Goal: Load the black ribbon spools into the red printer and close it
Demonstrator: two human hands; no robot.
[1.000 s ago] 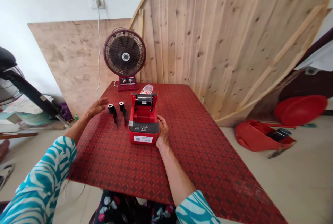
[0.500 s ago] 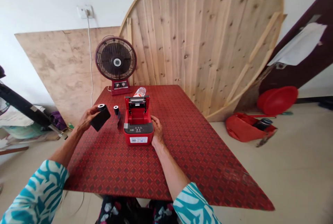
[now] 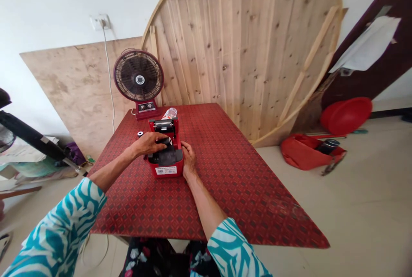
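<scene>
A red and black label printer stands on the table with its lid raised. My left hand is closed on a black paper roll with a pale core, held at the printer's opening. The roll's loose end hangs over the front panel and covers its buttons. My right hand grips the printer's right side, fingers curved along it. A second small black roll stands to the left, mostly hidden behind my left hand. Behind the lid lies a clear plastic bottle.
A dark red fan stands at the table's back left corner. The table has a red patterned cover. A round wooden board leans on the wall behind. On the floor at right are a red bag and a red basin.
My left hand has carried the black paper roll rightward from beside the printer to its opening. My right hand stays on the printer's side. The view has shifted slightly.
</scene>
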